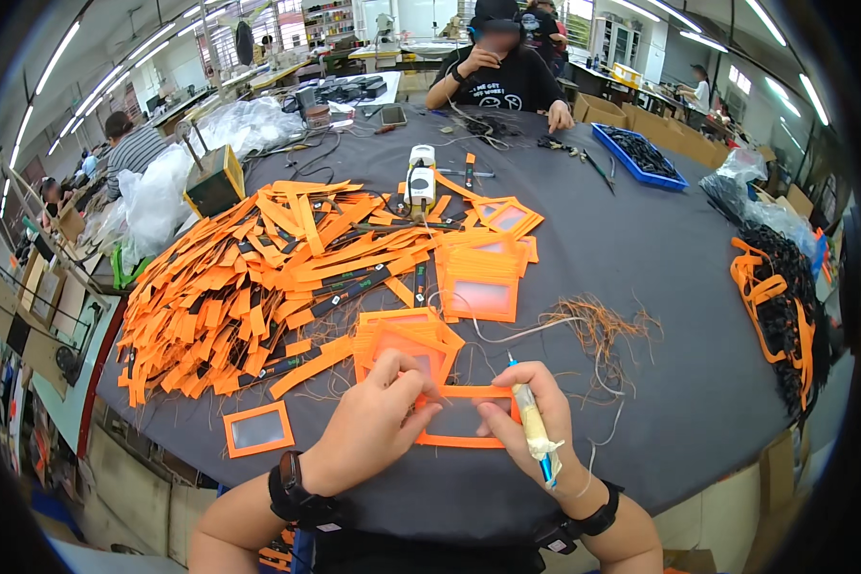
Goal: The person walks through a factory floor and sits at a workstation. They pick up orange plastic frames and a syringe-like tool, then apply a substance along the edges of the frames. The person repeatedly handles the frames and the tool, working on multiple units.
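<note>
Between my hands is an orange rectangular frame with a see-through window [461, 442], just above the dark table's near edge. My right hand [538, 411] closes on its right side, thumb in front. That hand also holds a slim blue pen-shaped tool [536, 432] wrapped in pale tape, its tip pointing away from me. Pinched fingers of my left hand [378, 416] are at the frame's upper left corner; whatever they grip is hidden. Just beyond lies a stack of similar orange frames [407, 335], with another stack [483, 287] farther back. A single frame [258, 429] lies left.
A big heap of orange strips [249, 287] covers the table's left. Loose orange threads [593, 330] and a thin cable lie right of centre. Farther off are a white power adapter [421, 182], a blue tray [639, 153] and black-orange straps [775, 316]. A person [497, 72] sits opposite.
</note>
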